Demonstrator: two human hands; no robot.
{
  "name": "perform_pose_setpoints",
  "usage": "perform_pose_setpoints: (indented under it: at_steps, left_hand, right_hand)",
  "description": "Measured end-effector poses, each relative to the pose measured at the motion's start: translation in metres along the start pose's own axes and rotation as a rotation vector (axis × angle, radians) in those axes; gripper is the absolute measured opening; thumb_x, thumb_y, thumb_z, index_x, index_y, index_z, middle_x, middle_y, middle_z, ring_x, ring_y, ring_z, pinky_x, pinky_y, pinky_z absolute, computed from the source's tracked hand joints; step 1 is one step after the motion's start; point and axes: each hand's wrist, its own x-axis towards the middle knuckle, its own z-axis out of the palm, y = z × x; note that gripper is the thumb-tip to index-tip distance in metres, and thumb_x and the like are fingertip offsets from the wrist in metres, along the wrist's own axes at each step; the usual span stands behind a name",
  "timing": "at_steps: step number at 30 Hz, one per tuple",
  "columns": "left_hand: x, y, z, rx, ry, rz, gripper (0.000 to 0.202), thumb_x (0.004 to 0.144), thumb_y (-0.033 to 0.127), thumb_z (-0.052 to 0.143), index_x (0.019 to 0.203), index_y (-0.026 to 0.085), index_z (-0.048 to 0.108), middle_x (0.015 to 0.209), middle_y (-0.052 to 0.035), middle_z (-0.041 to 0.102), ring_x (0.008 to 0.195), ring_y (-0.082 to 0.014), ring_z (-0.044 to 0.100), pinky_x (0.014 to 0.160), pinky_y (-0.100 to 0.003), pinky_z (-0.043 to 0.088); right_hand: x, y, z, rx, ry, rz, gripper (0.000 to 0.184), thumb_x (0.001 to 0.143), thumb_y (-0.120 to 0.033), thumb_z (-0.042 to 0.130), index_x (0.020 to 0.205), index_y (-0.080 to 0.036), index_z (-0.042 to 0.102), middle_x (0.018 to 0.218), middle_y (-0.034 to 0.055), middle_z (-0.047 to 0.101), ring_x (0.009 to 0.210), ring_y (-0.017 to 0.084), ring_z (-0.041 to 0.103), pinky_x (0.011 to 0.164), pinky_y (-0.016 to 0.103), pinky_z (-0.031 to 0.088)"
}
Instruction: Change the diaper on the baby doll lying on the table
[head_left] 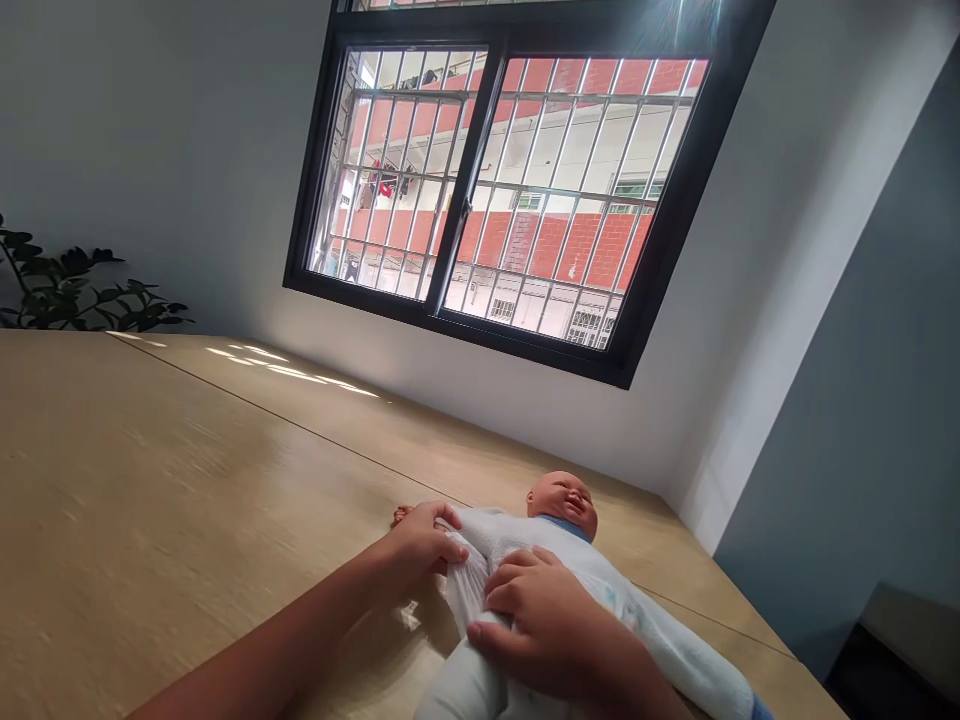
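Observation:
A baby doll [564, 498] lies face up on the wooden table, its head toward the window. It wears a white outfit [615, 585] with a blue collar. My left hand [426, 540] is closed, pinching a fold of the white cloth between thumb and fingers beside the doll's arm. The doll's small hand [401, 515] shows just beyond it. Across the doll's middle lies my right hand [544, 615], its fingers bent over the outfit and the thumb lower down on it. Between my hands the cloth is drawn taut. The doll's lower body runs out of view.
The pale wooden table [150, 480] has a seam running across it. Behind it stands a wall with a barred, black-framed window [469, 190]. A leafy plant [82, 290] is at the far left. Something dark and box-like [900, 650] sits at the lower right.

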Motion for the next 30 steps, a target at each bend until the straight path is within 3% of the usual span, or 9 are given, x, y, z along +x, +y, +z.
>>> perform_pose_setpoints:
  at_steps: [5,10,12,14,17,20,23,27,30]
  left_hand:
    - [-0.008,0.003,0.015,-0.127,-0.133,0.026,0.052,0.052,0.021,0.084,0.093,0.017,0.051,0.069,0.0038,0.064,0.062,-0.0128,0.061,0.063,-0.026,0.05]
    - [-0.013,-0.001,0.034,-0.164,-0.132,0.064,0.058,0.055,0.03,0.09,0.095,0.018,0.05,0.068,0.0051,0.064,0.062,-0.0106,0.06,0.061,-0.021,0.044]
    - [-0.016,0.001,0.042,-0.192,-0.141,0.082,0.061,0.054,0.033,0.092,0.096,0.018,0.049,0.071,0.0027,0.066,0.065,-0.0123,0.062,0.061,-0.021,0.044]
    - [-0.019,0.002,0.047,-0.206,-0.158,0.095,0.063,0.053,0.033,0.092,0.097,0.018,0.05,0.07,0.0015,0.067,0.063,-0.013,0.062,0.059,-0.021,0.042]
    - [-0.018,-0.002,0.052,-0.206,-0.197,0.109,0.06,0.056,0.03,0.09,0.098,0.017,0.05,0.066,0.0028,0.065,0.059,-0.0107,0.058,0.056,-0.02,0.038]
    - [-0.011,-0.011,0.054,-0.216,-0.211,0.145,0.059,0.057,0.028,0.089,0.101,0.017,0.05,0.069,0.0015,0.066,0.062,-0.0107,0.058,0.059,-0.02,0.039]
    - [-0.007,-0.018,0.055,-0.202,-0.228,0.194,0.059,0.06,0.028,0.088,0.103,0.017,0.05,0.07,0.0021,0.064,0.063,-0.0101,0.057,0.057,-0.02,0.037]
    - [-0.011,-0.017,0.058,-0.168,-0.287,0.271,0.061,0.06,0.026,0.089,0.106,0.017,0.051,0.073,0.0038,0.061,0.068,-0.0108,0.058,0.062,-0.021,0.04]
    - [-0.017,-0.013,0.062,-0.172,-0.318,0.299,0.062,0.063,0.026,0.088,0.111,0.017,0.051,0.083,0.0004,0.064,0.075,-0.0121,0.06,0.068,-0.023,0.043]
  right_hand:
    - [0.001,-0.01,0.01,-0.028,-0.007,0.048,0.034,0.094,-0.044,0.054,0.085,-0.023,0.079,0.093,0.006,0.077,0.099,0.026,0.06,0.104,0.053,0.034]
    - [-0.009,-0.009,0.009,0.018,0.048,0.107,0.038,0.096,-0.047,0.05,0.097,-0.023,0.08,0.12,0.0123,0.068,0.12,0.033,0.051,0.113,0.062,0.023]
    - [-0.015,-0.004,0.004,0.095,0.069,0.101,0.038,0.094,-0.05,0.052,0.1,-0.025,0.079,0.133,0.0123,0.061,0.131,0.035,0.044,0.116,0.061,0.019]
    - [-0.019,0.004,-0.004,0.227,0.073,0.084,0.03,0.091,-0.046,0.059,0.099,-0.026,0.079,0.137,0.0091,0.058,0.13,0.032,0.047,0.114,0.052,0.029]
    - [-0.019,0.017,-0.017,0.434,0.215,0.144,0.02,0.087,-0.027,0.059,0.094,-0.023,0.077,0.115,0.0055,0.068,0.103,0.021,0.063,0.092,0.032,0.046]
    - [-0.015,0.027,-0.021,0.517,0.398,0.293,0.022,0.087,-0.018,0.05,0.088,-0.017,0.072,0.082,0.0033,0.07,0.076,0.016,0.063,0.069,0.026,0.045]
    - [-0.01,0.03,-0.014,0.528,0.373,0.377,0.017,0.085,-0.027,0.059,0.09,-0.015,0.07,0.076,0.0035,0.069,0.071,0.016,0.061,0.061,0.026,0.04]
    - [-0.007,0.027,-0.002,0.569,0.274,0.378,0.07,0.062,-0.042,0.084,0.122,-0.014,0.061,0.082,0.002,0.07,0.072,0.018,0.063,0.062,0.025,0.04]
    - [-0.004,0.027,0.006,0.513,0.328,0.403,0.054,0.069,-0.034,0.078,0.117,-0.015,0.062,0.079,0.0005,0.068,0.069,0.016,0.061,0.061,0.025,0.038]
